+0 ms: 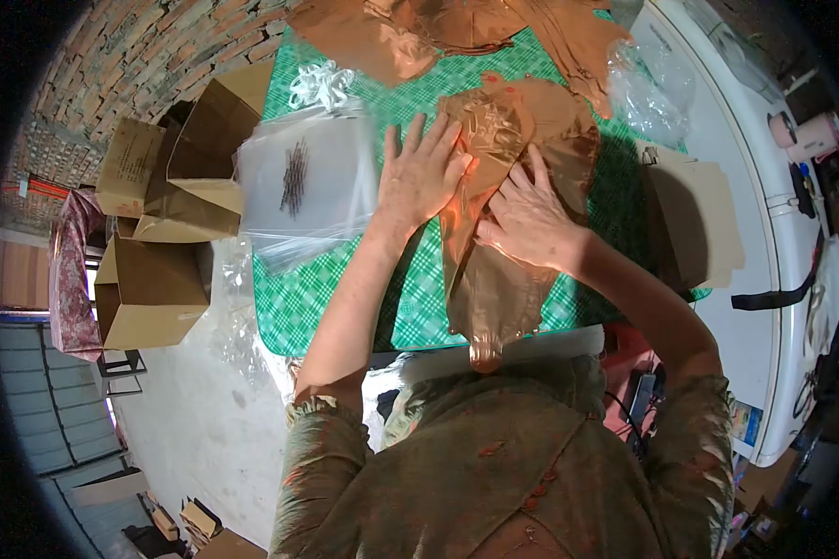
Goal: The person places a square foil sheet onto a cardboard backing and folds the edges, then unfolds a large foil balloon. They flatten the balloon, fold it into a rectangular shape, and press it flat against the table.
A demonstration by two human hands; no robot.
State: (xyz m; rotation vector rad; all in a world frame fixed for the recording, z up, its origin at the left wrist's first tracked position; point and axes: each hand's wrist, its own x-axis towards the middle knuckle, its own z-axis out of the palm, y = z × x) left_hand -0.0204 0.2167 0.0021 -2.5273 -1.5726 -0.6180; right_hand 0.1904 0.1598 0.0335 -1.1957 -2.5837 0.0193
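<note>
Pressing copper foil balloon (494, 177), left hand (422, 177), right hand (529, 222) spread flat, plastic bags (308, 182) beside, cardboard boxes (172, 186) beyond

Both palms hide the middle of the copper foil balloon (494, 252), the left hand (422, 177) over its left edge and the right hand (529, 222) over its centre. The print on the stack of clear bags (308, 182) is blurred and unreadable. More foil pieces (410, 33) are cut off by the top edge. The desk (317, 298) vanishes under them.
</note>
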